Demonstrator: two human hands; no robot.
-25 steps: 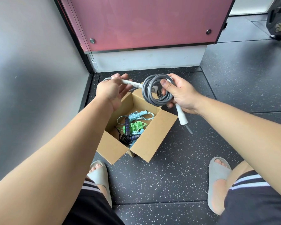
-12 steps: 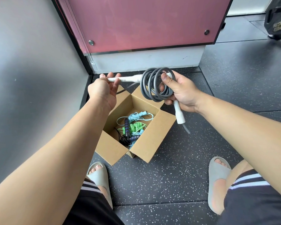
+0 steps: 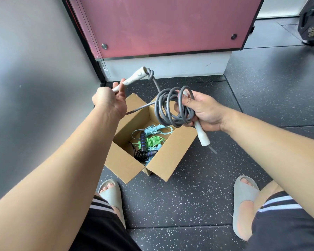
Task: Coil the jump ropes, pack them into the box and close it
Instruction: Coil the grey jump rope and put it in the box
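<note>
The right hand (image 3: 205,113) grips the coiled grey jump rope (image 3: 170,107) and one white handle (image 3: 203,136), held above the far side of the open box (image 3: 170,165) on the floor. The left hand (image 3: 111,100) grips the other handle (image 3: 132,79) up and left of the coil, its long axis slanting toward the wall and its rope end nearest the coil. The last wrap likely means carrying that handle rightward to the coil.

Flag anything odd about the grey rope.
A knot sits in the grey jump rope right at the white handle that the left hand holds, so that stretch probably won't coil flat. The rest, gripped by the right hand, looks fine.
</note>
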